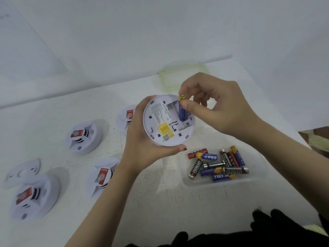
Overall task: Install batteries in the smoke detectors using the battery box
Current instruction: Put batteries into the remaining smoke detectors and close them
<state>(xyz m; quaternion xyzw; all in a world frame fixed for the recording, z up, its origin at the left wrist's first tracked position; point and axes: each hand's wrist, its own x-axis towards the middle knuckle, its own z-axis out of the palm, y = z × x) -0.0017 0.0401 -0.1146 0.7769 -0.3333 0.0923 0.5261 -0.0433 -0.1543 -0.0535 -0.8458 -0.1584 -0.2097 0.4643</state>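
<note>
Left hand (142, 139): fingers curled round the left and lower rim of a smoke detector (168, 120), holding it above the table (160, 202).
Detector, held: back face up, tilted toward the camera; the battery bay at its upper right is uncovered; a yellow sticker sits lower centre.
Right hand (219, 107): thumb and forefinger pinch a blue-and-gold battery (182, 108); the other fingers are loosely bent.
Battery, held: gold end up, lower end inside the bay on its right side; it stands steeply and is not lying flat.
Battery box (256, 168): a clear tray on the table, just below and right of the held detector.
Loose batteries (219, 164): a mixed heap in the tray, in red, black and blue.
Green lid (185, 73): lies on the table behind the hands.
Other detectors (83, 138): four rest on the table to the left, with red labels.
Loose white plate (23, 171): far left, touching the nearest detector.
</note>
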